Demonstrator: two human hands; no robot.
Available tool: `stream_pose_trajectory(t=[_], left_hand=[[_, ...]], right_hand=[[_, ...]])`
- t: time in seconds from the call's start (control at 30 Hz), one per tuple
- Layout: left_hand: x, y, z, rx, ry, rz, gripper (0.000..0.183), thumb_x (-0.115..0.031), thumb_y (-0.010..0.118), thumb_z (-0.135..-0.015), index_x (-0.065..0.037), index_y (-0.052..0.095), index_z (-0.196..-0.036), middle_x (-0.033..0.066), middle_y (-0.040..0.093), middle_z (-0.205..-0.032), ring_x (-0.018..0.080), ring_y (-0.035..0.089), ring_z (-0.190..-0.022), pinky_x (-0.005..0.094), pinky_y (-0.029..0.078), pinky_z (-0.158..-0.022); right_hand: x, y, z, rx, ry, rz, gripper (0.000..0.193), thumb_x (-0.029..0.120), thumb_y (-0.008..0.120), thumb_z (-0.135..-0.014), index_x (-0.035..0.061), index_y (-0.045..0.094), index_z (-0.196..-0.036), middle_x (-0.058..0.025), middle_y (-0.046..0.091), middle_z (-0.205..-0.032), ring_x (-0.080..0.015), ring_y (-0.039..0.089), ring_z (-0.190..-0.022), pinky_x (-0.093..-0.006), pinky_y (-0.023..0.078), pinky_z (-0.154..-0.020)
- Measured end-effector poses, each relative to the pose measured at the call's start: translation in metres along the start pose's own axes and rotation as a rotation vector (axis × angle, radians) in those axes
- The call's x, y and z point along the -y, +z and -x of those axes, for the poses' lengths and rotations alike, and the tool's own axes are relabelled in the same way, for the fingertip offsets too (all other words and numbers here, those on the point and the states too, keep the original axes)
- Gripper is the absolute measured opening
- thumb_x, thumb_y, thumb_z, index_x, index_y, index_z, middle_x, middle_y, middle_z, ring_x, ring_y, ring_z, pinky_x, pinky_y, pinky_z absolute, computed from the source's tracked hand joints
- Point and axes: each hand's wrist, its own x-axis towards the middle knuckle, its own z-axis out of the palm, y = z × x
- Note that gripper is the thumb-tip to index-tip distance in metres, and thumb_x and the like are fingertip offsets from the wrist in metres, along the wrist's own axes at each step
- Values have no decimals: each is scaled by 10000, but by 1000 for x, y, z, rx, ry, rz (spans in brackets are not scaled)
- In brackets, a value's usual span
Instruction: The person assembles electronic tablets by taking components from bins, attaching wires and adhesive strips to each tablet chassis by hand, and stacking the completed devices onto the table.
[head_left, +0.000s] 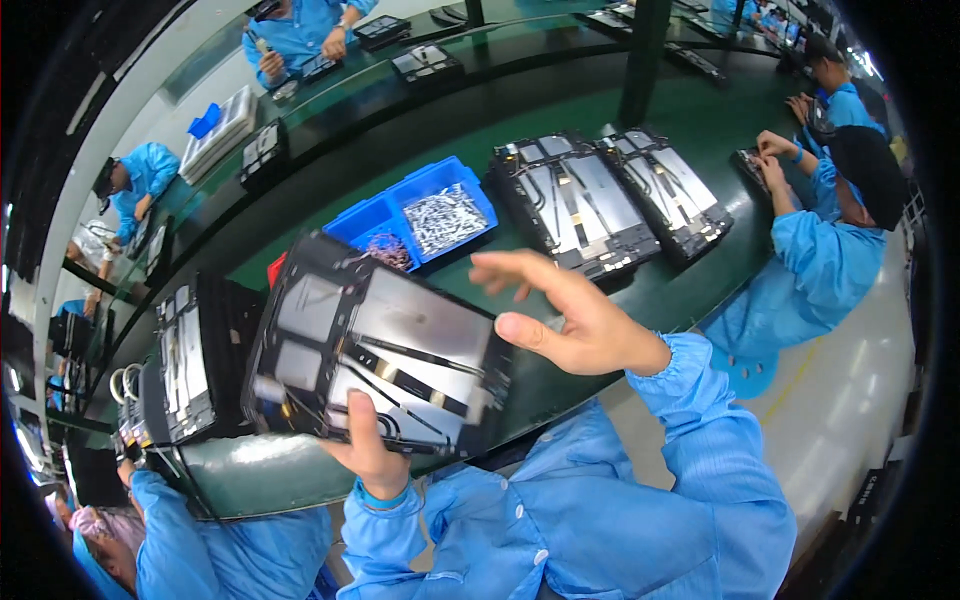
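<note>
My left hand (375, 450) grips the lower edge of an open-backed tablet (415, 325), thumb on top and fingers hidden beneath. The tablet is tilted above the bench, with silver battery plates, black ribbon cables and a black frame showing; its edges are a little blurred. Near its right edge is my right hand (575, 315), thumb and fingers spread, holding nothing. Whether the thumb touches the tablet's corner I cannot tell. Just behind the tablet stands a blue divided bin (470, 238), with small silvery pieces in one compartment and fine reddish ones in the other.
Two stacks of similar tablets, one (575, 205) nearer and another (665, 190) beside it, lie right of the bin. More tablets (185, 360) stand at the left on the green bench (270, 465). Co-workers in blue sit at the right (825, 250) and lower left (230, 545).
</note>
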Motion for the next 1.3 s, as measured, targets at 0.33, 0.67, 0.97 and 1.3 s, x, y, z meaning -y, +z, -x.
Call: stream_pose_trajectory(t=[0.33,0.67,0.97,1.3], left_hand=[[46,122,-39,493,-768,272,414,-291,627,-961,42,595,-1204,69,673,-1030,132,630,-866,290,503,-794],[86,173,-30,751,31,-468,655,-279,611,-921,188,415,-1337,138,542,-778,285,551,-705,395,466,-645],[107,157,-11,758,-224,-583,935,-520,580,-920,235,280,-1383,316,607,-1082,424,619,-1004,430,501,-857],[113,153,1,840,-355,-615,1052,-700,351,-937,279,319,-1322,463,489,-1215,523,540,-1150,448,450,-990]], right_hand=[[-26,-48,68,-531,537,-316,452,150,603,-980,-57,499,-1368,-108,623,-1244,-128,593,-1067,-253,479,-922],[-73,-144,16,-607,623,12,479,229,610,-971,-49,526,-1353,-92,648,-1146,-127,588,-1001,-235,462,-868],[-79,-151,21,-480,744,138,532,357,588,-985,-81,566,-1287,-131,629,-1177,-142,613,-936,-234,493,-786],[-75,-148,13,-444,950,-110,835,562,562,-933,-39,358,-1475,-217,394,-1496,-280,418,-1354,-302,314,-1109]])
